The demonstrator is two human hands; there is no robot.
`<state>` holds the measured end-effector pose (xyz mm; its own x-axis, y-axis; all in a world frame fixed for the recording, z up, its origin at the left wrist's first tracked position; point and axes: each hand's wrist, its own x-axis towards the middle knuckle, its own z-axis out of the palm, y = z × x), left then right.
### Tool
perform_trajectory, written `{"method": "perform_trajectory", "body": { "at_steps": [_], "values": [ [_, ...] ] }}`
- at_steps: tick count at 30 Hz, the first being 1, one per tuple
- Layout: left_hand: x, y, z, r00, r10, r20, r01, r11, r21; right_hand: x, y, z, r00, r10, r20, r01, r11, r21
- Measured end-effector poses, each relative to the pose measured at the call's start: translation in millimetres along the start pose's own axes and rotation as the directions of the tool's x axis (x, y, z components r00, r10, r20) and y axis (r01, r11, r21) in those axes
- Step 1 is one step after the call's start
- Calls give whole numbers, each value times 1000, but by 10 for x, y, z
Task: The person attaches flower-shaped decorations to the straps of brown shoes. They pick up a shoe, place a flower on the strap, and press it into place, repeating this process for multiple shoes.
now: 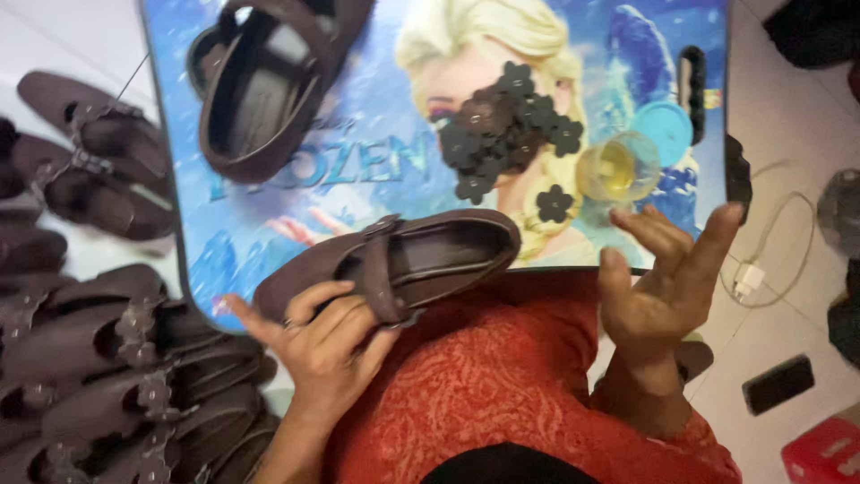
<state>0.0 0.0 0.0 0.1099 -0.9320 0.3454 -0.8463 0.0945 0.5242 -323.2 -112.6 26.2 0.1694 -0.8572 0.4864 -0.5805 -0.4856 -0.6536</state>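
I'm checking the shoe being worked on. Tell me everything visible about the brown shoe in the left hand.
The brown shoe is a matte, leather-like flat slip-on with a strap across its opening and a dark insole. It lies on its side, opening toward the camera, across the near edge of the blue picture board and above the red-clothed lap. The left hand grips it at the strap; the open right hand stays clear of it.

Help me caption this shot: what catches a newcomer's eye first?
The bright blue cartoon board fills the middle, with dark flower trims heaped on it. In front, the left hand grips a brown strap shoe, the right hand open beside it. Finished shoes are piled at left.
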Motion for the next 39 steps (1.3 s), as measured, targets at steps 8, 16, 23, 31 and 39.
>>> {"method": "perform_trajectory", "body": {
  "at_steps": [8, 16, 23, 31, 39],
  "values": [
    [439, 112, 202, 990, -67, -120, 80, 992, 102, 140, 152, 129, 990, -137, 29, 140, 970, -197],
    [415, 96, 476, 969, -185, -162, 217, 954, 206, 559, 336, -89, 998, -13, 68, 41, 902, -429],
    [474, 200, 514, 926, -311, -215, 334, 940, 75, 683, 516, -41, 987, -30, 158, 95, 901, -424],
    [335, 59, 599, 923, -119, -366, 229, 934, 273, 736, 567, 4, 986, -37, 163, 108, 887, -449],
    [731, 628, 874, 861, 503, -71, -507, 858, -81, 505, 430, -206, 990, -138, 14, 131, 895, -427]
  ]
}}
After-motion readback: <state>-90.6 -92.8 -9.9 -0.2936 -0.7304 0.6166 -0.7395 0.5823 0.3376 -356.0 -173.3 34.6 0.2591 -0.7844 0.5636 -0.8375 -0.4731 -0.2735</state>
